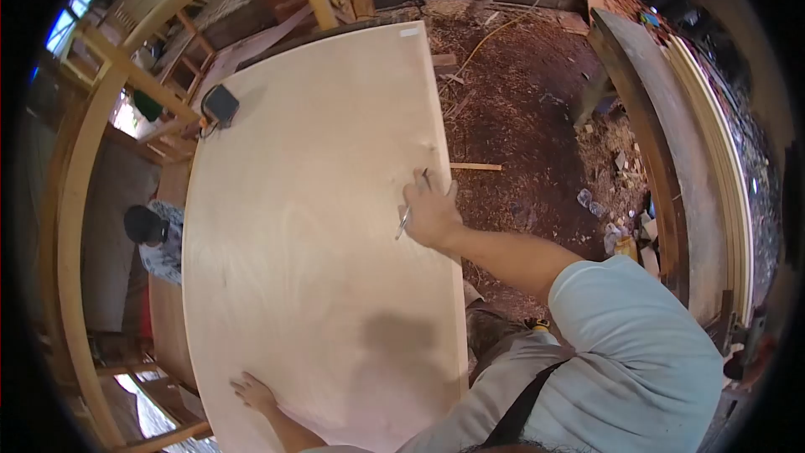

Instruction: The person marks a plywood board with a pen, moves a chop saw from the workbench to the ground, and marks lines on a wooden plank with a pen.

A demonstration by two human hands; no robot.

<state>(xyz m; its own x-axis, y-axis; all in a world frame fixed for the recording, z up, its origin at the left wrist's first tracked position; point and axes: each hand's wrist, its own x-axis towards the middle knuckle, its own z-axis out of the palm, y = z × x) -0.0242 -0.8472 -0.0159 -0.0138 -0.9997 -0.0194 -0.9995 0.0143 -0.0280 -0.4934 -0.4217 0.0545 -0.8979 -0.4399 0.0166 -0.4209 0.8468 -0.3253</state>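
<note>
A large pale plywood sheet (310, 176) lies flat in front of me, with my shadow falling over its near part. My left hand (253, 392) rests palm down near the sheet's left side, its fingers spread. Close to the right edge, my right hand (431, 211) is curled on the wood with a slim pen (403, 224) held in it. The pen's silvery end sticks out toward the lower left. A small white label (408, 32) is at the sheet's far right corner.
A dark box-shaped device (220, 106) sits on the sheet's far left edge. Beyond the left side is a person in a dark cap (146, 225). Timber framing (71, 226) stands at left. Wood shavings cover the ground (524, 151), and long boards (671, 159) lean at right.
</note>
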